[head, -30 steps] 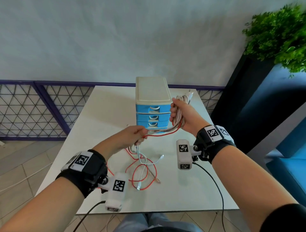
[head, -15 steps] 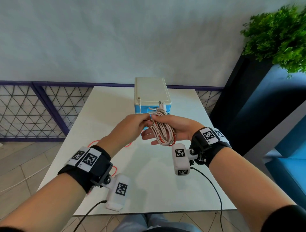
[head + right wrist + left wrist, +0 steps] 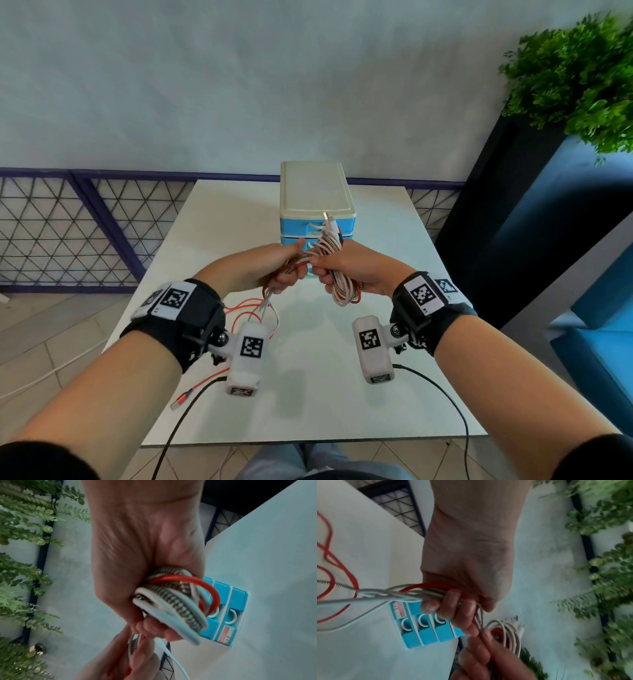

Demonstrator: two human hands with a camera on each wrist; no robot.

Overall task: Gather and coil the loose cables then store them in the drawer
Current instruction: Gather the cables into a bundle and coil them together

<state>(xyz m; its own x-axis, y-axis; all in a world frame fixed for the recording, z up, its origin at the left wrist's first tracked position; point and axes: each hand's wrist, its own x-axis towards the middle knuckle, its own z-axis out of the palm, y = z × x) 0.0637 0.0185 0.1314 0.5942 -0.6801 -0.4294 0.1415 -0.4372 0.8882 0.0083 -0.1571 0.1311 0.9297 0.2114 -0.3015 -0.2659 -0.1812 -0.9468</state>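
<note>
Here, on my feed, the fingers [image 3: 154, 627] of the right hand [image 3: 352, 270] are curled tight round a coil of cables [image 3: 173, 601]: white, red and braided strands looped together, with the loops hanging below the fist and two plug ends sticking up above it. The left hand [image 3: 263, 270] sits just beside it, knuckles nearly touching, its fingers [image 3: 450, 604] wrapped round the same strands where they run out of the coil. From under that left fist the loose tails [image 3: 263, 315] drop toward the table [image 3: 308, 411], a red loop and thin white lines lying on the white top, and one red cable runs on to a metal plug [image 3: 178, 404] near the front left edge. Both hands hover above the table, in front of the small drawer unit [image 3: 313, 192], which stands upright toward the far edge with a cream top and blue drawer fronts; the fronts I can see look closed. Off to the right there is a green plant [image 3: 575, 78] on a dark stand, and a purple lattice railing [image 3: 68, 226] runs behind the table.
</note>
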